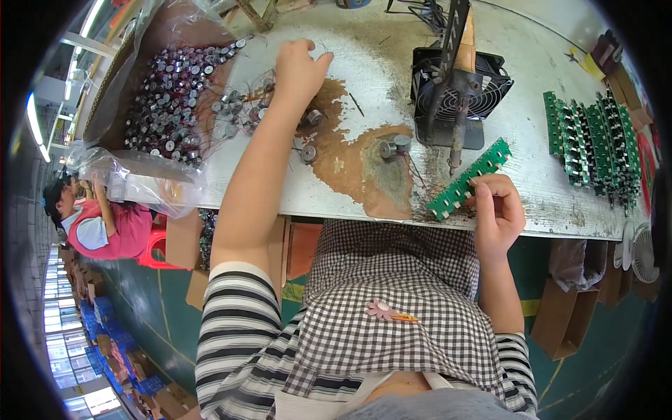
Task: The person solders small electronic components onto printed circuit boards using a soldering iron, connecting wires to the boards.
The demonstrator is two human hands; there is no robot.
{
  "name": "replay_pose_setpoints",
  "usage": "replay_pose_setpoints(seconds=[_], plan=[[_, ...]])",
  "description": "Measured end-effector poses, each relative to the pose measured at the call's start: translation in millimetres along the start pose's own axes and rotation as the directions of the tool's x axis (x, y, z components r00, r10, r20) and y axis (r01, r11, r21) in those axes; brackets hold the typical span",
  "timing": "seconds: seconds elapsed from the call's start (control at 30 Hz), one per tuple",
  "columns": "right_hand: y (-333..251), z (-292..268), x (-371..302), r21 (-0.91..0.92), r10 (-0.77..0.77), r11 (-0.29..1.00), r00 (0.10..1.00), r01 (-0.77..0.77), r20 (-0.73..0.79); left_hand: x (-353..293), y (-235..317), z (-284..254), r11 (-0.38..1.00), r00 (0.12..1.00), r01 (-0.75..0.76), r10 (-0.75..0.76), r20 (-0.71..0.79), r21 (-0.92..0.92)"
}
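My right hand (498,213) pinches a long green circuit board (462,189) by its near side, at the table's front edge. The board is tilted, its far end up to the right, with small pale parts along it. Just above it points the tip of a soldering iron (458,126) fixed on a stand. Farther left, my left hand (302,66) reaches over the table with thumb and fingers apart, and no thing shows in it. Loose small round metal motors (238,112) with thin wires lie beside that forearm. Two more motors (395,145) sit left of the iron.
A plastic-lined carton (112,91) full of motors stands at the left. Behind the iron is a black fan (490,91). Several green boards (591,143) stand in rows at the right. A person in pink (105,227) sits at the far left. Cartons (570,318) stand below.
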State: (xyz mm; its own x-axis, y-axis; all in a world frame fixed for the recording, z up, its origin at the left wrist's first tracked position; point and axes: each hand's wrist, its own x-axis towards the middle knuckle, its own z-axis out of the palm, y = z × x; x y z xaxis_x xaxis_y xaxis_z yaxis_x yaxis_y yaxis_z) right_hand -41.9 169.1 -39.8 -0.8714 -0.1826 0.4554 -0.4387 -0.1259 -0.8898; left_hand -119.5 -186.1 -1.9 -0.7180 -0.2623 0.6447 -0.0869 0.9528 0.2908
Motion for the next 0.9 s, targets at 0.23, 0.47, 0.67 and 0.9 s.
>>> replay_pose_setpoints(seconds=[0.23, 0.47, 0.67, 0.9], plan=[[2.0, 0.0, 0.3, -0.023, -0.038, 0.999, 0.999, 0.038, 0.002, 2.2, 1.5, 25.5, 0.596, 0.853, 0.522, -0.368, 0.371, -0.61], [5.1, -5.8, -1.1, -0.057, -0.117, 0.991, 0.992, 0.12, 0.047, -68.1, 102.5, -84.0, 0.31, 0.72, 0.684, -0.138, 0.68, -0.661], [1.8, 0.2, 2.3, -0.079, -0.141, 0.986, 0.986, 0.148, 0.086, -138.0, 138.3, -76.6, 0.06, 0.531, 0.847, -0.038, 0.846, -0.529], [-9.3, 0.5, 3.6, -0.247, -0.256, 0.92, 0.945, 0.303, 0.205, -143.6, 153.0, -58.7, 0.281, 0.703, 0.689, -0.036, 0.71, -0.668]])
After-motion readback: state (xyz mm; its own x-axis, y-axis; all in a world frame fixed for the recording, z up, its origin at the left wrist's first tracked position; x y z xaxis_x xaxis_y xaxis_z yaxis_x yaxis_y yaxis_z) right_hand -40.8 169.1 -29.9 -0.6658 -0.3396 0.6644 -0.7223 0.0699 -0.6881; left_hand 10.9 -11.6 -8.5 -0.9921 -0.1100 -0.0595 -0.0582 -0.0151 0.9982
